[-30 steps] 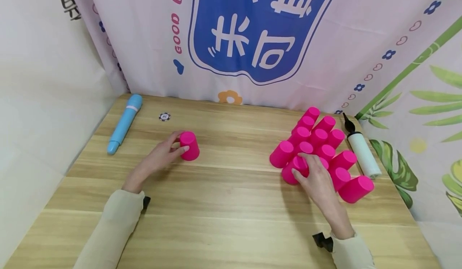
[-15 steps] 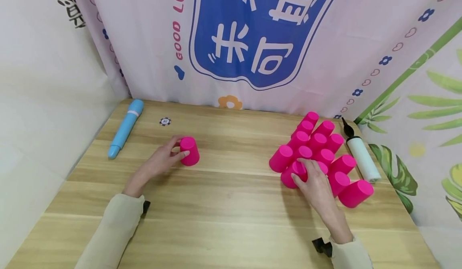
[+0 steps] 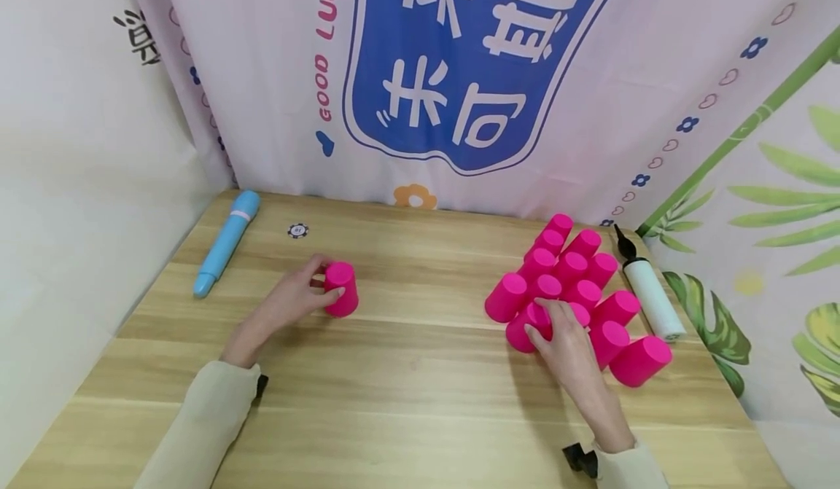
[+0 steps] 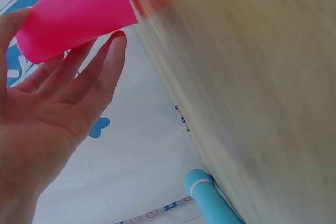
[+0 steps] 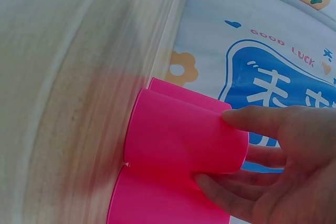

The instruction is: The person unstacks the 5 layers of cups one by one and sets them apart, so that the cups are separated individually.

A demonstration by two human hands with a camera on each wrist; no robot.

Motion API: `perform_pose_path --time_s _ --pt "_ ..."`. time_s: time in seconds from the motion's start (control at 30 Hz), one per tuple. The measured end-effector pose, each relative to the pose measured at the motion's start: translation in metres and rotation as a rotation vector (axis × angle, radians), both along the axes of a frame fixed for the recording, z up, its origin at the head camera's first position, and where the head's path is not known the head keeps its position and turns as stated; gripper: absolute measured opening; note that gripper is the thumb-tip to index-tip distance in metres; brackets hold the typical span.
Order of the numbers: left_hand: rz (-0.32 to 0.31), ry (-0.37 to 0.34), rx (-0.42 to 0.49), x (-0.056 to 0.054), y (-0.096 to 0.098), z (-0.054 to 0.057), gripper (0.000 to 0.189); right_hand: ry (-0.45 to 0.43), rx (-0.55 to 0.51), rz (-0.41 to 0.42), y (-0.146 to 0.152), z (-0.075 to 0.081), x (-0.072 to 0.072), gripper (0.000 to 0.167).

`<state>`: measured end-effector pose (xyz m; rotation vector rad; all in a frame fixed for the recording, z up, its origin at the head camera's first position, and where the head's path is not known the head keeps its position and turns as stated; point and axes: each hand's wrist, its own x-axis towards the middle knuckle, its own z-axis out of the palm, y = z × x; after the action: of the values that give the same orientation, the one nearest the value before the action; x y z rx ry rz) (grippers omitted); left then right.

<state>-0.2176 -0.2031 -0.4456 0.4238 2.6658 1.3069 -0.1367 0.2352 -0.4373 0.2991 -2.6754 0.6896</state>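
On the left side of the wooden table, one pink cup stands upside down. My left hand holds it, thumb on the near side and fingers behind; the left wrist view shows that hand with its rim down at the tabletop. At the right, several more upside-down pink cups stand close together in slanting rows. My right hand grips the front cup of this group from above. In the right wrist view, thumb and fingers lie around the cup, with another cup right beside it.
A light-blue wand-shaped object lies at the back left, near a small round chip. A white hand pump with a black nozzle lies right of the cups. Printed curtains hang behind the table.
The whole scene has shifted downward in the head view. Both hands keep their holds on the same cups, which show no clear movement on the table.
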Motion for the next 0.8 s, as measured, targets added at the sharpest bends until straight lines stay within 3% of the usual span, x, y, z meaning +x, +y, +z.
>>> perform_pose_path --time_s 0.2,0.37,0.57,0.8 --pt "0.003 0.011 -0.026 0.004 0.002 0.000 0.052 -0.009 0.010 -0.002 -0.001 0.000 0.000 0.052" --pt "-0.005 0.084 -0.016 0.009 0.012 0.014 0.053 0.005 0.019 0.002 0.000 0.001 -0.001 0.051" --pt "-0.105 0.185 0.025 0.014 0.055 0.035 0.051 0.014 0.012 -0.005 0.001 0.002 -0.001 0.051" --pt "-0.211 0.200 0.020 0.014 0.112 0.042 0.049 0.036 0.007 -0.002 0.001 0.000 0.001 0.049"
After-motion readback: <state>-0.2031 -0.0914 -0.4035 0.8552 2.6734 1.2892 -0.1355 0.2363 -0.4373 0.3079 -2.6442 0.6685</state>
